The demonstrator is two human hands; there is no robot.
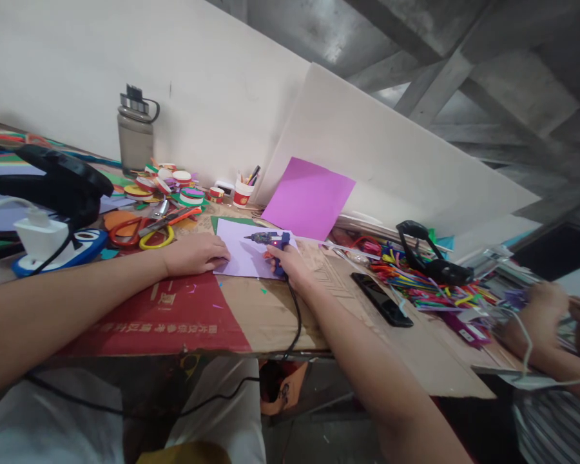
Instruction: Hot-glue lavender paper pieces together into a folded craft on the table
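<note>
My right hand (287, 261) is wrapped round the handle of a blue hot glue gun (279, 240), whose nozzle points left above a lilac sheet of paper (234, 248). A small red light shows on the gun's body, and its black cord (297, 319) drops over the table edge. At the sheet's left side my left hand (200, 253) lies with lowered fingers on the paper's edge, holding nothing that I can see. Under the far edge of the lilac sheet pokes out a piece of green paper (215, 223).
Scissors (125, 233), ribbon rolls (181, 177), a bottle (135, 135) and a white plug (41, 232) stand or lie left. A purple sheet (309, 196) leans at the back. Right are a phone (381, 298), colourful strips (415, 283), a headset (435, 261) and another person's hands (544, 312).
</note>
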